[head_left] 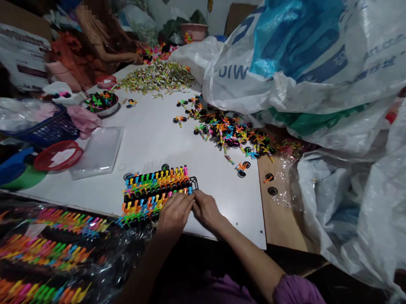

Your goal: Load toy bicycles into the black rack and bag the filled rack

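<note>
White plastic sacks (306, 51) bulge at 2 o'clock beside my white desk (148, 146). At 8 o'clock, at least three rows of toy bicycles (41, 255) lie bagged in clear plastic. One loose heap (222, 133), too many to count, remains at 1 o'clock. At 12 o'clock sits one black rack (157, 195), packed with rows. My left hand (175, 212) and right hand (206, 211) lie narrow, close together, fingertips on it; I cannot tell if they grip.

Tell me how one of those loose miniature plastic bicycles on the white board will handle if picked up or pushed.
The loose miniature plastic bicycle will probably feel light and fairly stiff, as it looks like thin moulded plastic. Its round black wheels suggest it might roll when pushed, though they may not spin freely. Its spindly frame could catch on others in the scattered pile.
</note>
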The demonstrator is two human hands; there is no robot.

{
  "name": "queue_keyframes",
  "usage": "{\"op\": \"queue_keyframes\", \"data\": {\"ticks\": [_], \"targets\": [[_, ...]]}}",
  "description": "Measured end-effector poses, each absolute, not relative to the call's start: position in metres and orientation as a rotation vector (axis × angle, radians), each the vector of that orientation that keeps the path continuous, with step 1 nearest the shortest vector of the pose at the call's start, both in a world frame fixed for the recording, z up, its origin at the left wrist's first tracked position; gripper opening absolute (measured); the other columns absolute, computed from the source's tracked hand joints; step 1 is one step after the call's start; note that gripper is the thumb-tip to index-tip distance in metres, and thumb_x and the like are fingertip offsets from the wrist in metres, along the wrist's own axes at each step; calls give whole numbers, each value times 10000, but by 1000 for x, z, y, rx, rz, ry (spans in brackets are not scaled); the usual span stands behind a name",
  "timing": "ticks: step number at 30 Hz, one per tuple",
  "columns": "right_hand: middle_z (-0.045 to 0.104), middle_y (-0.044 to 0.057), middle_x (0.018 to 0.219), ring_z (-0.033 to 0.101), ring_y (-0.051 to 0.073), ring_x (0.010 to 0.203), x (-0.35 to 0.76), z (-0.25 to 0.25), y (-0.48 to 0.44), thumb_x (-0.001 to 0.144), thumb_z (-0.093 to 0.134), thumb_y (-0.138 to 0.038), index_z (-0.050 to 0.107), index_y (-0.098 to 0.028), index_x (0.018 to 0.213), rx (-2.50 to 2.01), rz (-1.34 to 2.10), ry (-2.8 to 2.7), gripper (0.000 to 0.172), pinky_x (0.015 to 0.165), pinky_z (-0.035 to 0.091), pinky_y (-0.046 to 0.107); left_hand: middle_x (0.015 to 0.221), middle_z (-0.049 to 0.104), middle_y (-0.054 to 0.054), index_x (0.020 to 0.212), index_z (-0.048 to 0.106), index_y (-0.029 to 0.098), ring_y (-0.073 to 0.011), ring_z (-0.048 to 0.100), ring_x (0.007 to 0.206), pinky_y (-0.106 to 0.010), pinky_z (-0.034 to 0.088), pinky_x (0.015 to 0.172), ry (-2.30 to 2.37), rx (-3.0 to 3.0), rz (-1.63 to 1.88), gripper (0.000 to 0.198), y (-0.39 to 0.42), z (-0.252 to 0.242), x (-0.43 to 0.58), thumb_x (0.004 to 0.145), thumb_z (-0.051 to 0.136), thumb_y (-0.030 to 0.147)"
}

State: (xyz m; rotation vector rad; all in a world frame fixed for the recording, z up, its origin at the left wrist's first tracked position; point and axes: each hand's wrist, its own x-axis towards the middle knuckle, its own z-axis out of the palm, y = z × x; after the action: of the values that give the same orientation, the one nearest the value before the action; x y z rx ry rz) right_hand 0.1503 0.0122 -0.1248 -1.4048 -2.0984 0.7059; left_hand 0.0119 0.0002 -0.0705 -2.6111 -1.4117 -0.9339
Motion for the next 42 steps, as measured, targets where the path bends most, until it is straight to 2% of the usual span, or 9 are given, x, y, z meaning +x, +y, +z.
{"op": "queue_keyframes", "data": {"ticks": [9, 14, 16, 20, 22, 28, 33, 39, 42], "targets": [[597, 8, 830, 545, 158, 711, 153, -110, 20, 796, 541, -227, 540, -193, 879, -1428, 736, -2225, 90, 577, 328, 231, 882, 655, -40, 973, 587, 174, -161, 609, 824, -274, 480, 756, -1265, -2578, -910, 221, 4, -82, 3, 910, 390, 252], [643, -16, 794, 576, 117, 702, 192, -95, 44, 784, 559, -189, 621, -197, 856, -1304, 1030, -2144, 95, 592, 375, 179, 947, 669, -30, 1016, 588, 181, -158, 619, 876, -261, 483, 778, -1186, -2580, -829, 250, -3, -80, -5, 911, 373, 255], [660, 9, 851, 589, 125, 749, 220, -83, 70, 803, 525, -175, 636, -188, 898, -1476, 914, -2071, 147, 641, 397, 186, 982, 671, -15, 1029, 598, 198, -159, 619, 900, -257, 480, 794, -1049, -2584, -754, 244, -4, -82, -11, 899, 395, 239], [655, 99, 941, 595, 201, 886, 261, -63, 139, 851, 475, -251, 637, -151, 949, -2081, 383, -1952, 215, 721, 413, 257, 953, 682, 3, 981, 633, 223, -153, 631, 867, -260, 500, 764, -895, -2526, -686, 266, 1, -91, -19, 881, 390, 183], [650, 140, 947, 598, 240, 909, 266, -62, 165, 839, 501, -288, 635, -119, 965, -2266, 291, -1922, 250, 724, 425, 285, 924, 686, 4, 962, 638, 222, -145, 635, 841, -254, 508, 741, -918, -2503, -657, 282, 4, -95, -20, 879, 375, 164], [643, 179, 955, 600, 265, 928, 259, -77, 175, 802, 510, -188, 639, -83, 963, -2315, 277, -1964, 231, 751, 437, 311, 912, 684, 3, 972, 626, 200, -141, 636, 820, -251, 506, 708, -971, -2518, -589, 277, 1, -92, -16, 855, 385, 131], [653, 174, 904, 613, 274, 887, 267, -82, 142, 766, 593, -294, 655, -112, 923, -2324, 304, -2036, 249, 723, 452, 315, 961, 675, 0, 984, 626, 211, -160, 626, 878, -288, 507, 752, -1036, -2559, -577, 306, -9, -88, -15, 843, 366, 131], [635, 183, 971, 592, 264, 936, 261, -82, 138, 810, 510, -230, 647, -109, 930, -2279, 286, -2002, 219, 756, 440, 330, 956, 673, 0, 974, 633, 222, -160, 618, 873, -276, 498, 735, -1022, -2525, -540, 309, -18, -90, -15, 849, 363, 137], [653, 136, 871, 608, 235, 819, 264, -68, 160, 757, 576, -306, 654, -129, 837, -2251, 442, -1905, 209, 673, 441, 291, 975, 663, -18, 982, 626, 193, -173, 604, 902, -291, 472, 771, -966, -2493, -551, 326, -19, -86, -12, 852, 339, 106]]}}
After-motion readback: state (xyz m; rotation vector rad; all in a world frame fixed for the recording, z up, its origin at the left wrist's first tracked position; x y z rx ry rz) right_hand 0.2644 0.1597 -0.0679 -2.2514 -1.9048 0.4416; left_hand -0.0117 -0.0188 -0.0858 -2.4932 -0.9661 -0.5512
